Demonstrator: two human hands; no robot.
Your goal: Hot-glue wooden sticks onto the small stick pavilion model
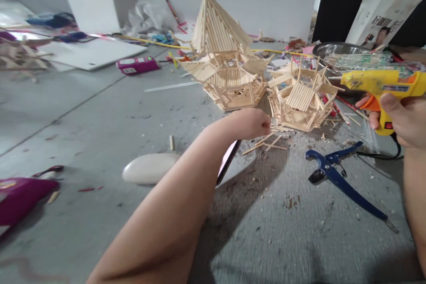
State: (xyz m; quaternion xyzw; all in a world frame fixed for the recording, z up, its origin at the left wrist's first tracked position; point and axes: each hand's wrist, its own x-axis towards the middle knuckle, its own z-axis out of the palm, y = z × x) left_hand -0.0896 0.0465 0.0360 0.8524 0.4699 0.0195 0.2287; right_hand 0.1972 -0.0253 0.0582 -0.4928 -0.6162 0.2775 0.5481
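My right hand (401, 117) is closed round the grip of a yellow hot glue gun (392, 82) with an orange trigger, its nozzle pointing left. With fingers curled, my left hand (253, 123) reaches over the floor beside a few loose wooden sticks (268, 143); what it pinches, if anything, is hidden. Just beyond stands a small pavilion model (301, 102) of wooden sticks, with upright sticks at its top. A taller stick pavilion (226, 57) with a pointed roof is behind my left hand. Blue cutters (342, 179) lie open below the glue gun.
A phone-like flat object (229, 159) and a white rounded object (149, 168) lie partly behind my left forearm. Purple packages (138, 65) lie on the floor. At the back right are a metal bowl (336, 48), bagged sticks (362, 60) and a white bag (382, 9).
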